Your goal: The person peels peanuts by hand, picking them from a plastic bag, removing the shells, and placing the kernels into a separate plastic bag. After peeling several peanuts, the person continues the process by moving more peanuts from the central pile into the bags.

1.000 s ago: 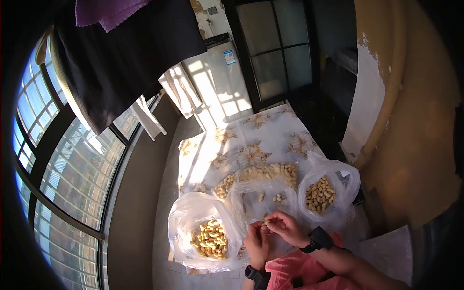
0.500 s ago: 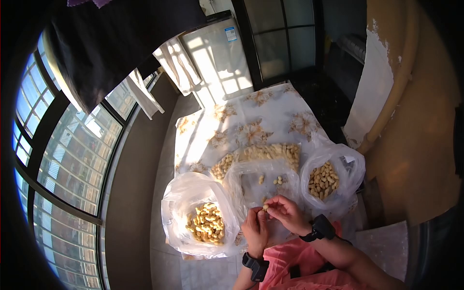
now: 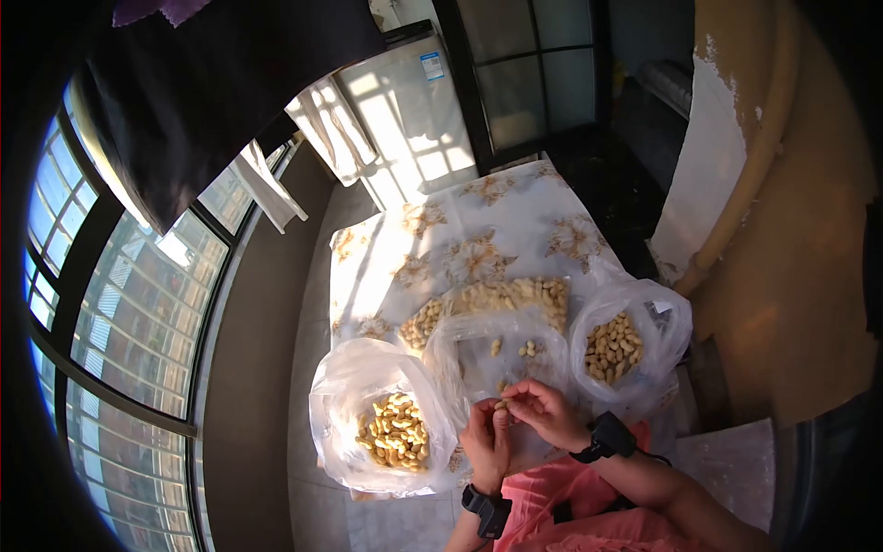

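My left hand [image 3: 485, 440] and my right hand [image 3: 544, 410] meet at the near edge of the table, fingertips pinched together on a peanut [image 3: 501, 404]. Just beyond them spreads a clear plastic bag [image 3: 469, 363] with a few loose peanuts [image 3: 527, 349] on it. To the left of my hands stands an opened white plastic bag [image 3: 336, 396] holding a heap of peanuts [image 3: 395, 432] in sunlight. On the right, another opened plastic bag [image 3: 670, 331] holds more peanuts [image 3: 613, 350]. Behind the middle bag lies a long clear bag filled with peanuts [image 3: 515, 294].
A flowered tablecloth [image 3: 524, 216] covers the table. Beyond it stands a white appliance [image 3: 414, 120] with a blue label. Barred windows [image 3: 138, 322] line the left, with dark cloth [image 3: 230, 83] hanging above. A pipe [image 3: 768, 166] runs down the right wall.
My fingers have shifted slightly around the peanut, covering more of it. The whole view has moved a little; the bags stay in place.
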### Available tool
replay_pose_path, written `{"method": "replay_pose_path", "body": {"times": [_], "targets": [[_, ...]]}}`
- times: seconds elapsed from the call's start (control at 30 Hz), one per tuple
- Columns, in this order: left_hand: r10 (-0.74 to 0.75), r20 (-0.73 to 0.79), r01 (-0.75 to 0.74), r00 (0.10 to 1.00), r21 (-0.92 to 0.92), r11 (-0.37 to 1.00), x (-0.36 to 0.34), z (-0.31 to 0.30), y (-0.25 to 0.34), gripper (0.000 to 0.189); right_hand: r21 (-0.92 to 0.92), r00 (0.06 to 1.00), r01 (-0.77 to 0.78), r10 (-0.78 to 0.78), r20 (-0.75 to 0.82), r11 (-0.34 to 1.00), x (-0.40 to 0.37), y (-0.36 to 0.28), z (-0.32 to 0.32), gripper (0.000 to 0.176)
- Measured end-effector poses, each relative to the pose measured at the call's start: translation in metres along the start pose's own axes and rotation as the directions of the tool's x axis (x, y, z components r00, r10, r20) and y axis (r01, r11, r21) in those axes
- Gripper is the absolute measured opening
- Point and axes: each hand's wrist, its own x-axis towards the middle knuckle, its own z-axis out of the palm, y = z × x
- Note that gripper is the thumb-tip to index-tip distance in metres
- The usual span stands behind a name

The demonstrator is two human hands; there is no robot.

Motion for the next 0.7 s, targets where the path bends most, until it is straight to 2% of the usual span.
{"method": "replay_pose_path", "body": {"times": [0.2, 0.3, 0.37, 0.47, 0.7], "targets": [[-0.006, 0.007, 0.006, 1.0, 0.052, 0.999, 0.0005, -0.0008, -0.0025, 0.017, -0.065, 0.998, -0.06, 0.058, -0.035, 0.996, -0.0017, -0.0067, 0.0031, 0.02], [-0.036, 0.024, 0.035, 0.999, 0.031, 0.999, 0.0006, -0.002, -0.0039, 0.021, -0.13, 0.999, -0.046, 0.044, -0.02, 0.99, -0.0021, -0.006, 0.0039, 0.023], [-0.076, 0.01, 0.076, 0.997, -0.023, 0.997, 0.0009, -0.0025, -0.0037, 0.016, -0.172, 1.0, -0.003, 0.0, -0.017, 0.985, -0.0018, -0.0042, 0.0045, 0.023], [-0.046, -0.013, 0.046, 0.999, 0.014, 0.999, 0.0027, -0.0041, -0.0061, 0.016, -0.26, 0.999, 0.042, -0.045, -0.007, 0.965, -0.0005, 0.0007, 0.0039, 0.023], [-0.061, -0.006, 0.061, 0.998, -0.045, 0.997, 0.0056, -0.0063, -0.003, 0.016, -0.272, 0.999, 0.03, -0.036, -0.018, 0.962, -0.0013, -0.0049, 0.0088, 0.021]]}}
